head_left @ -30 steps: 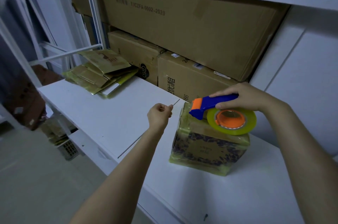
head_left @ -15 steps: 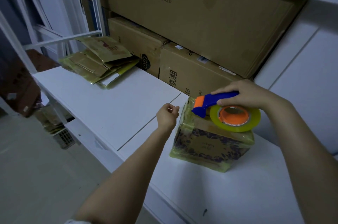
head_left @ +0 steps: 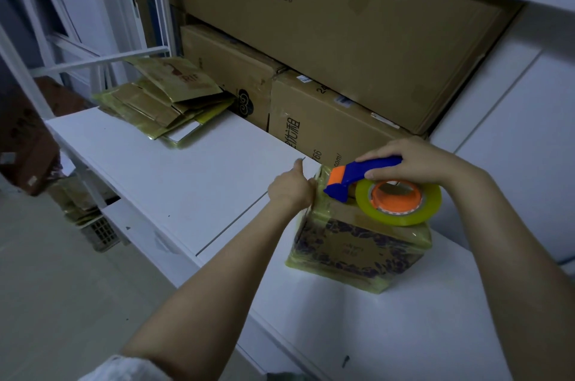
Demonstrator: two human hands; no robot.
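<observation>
Blue-and-orange tape dispenser (head_left: 361, 173) on top of the yellow-wrapped box (head_left: 357, 243), centre right of frame | right hand (head_left: 413, 159) fingers wrapped round its handle | left hand (head_left: 291, 189) curled at box's upper-left edge, thumb up, grasp can't be told | box on white table (head_left: 404, 334)

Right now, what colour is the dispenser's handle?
The handle is blue; the head view shows it best.

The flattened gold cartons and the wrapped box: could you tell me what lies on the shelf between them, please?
In the head view, only bare white shelf crossed by one panel seam, plus the left hand against the wrapped box.
</observation>
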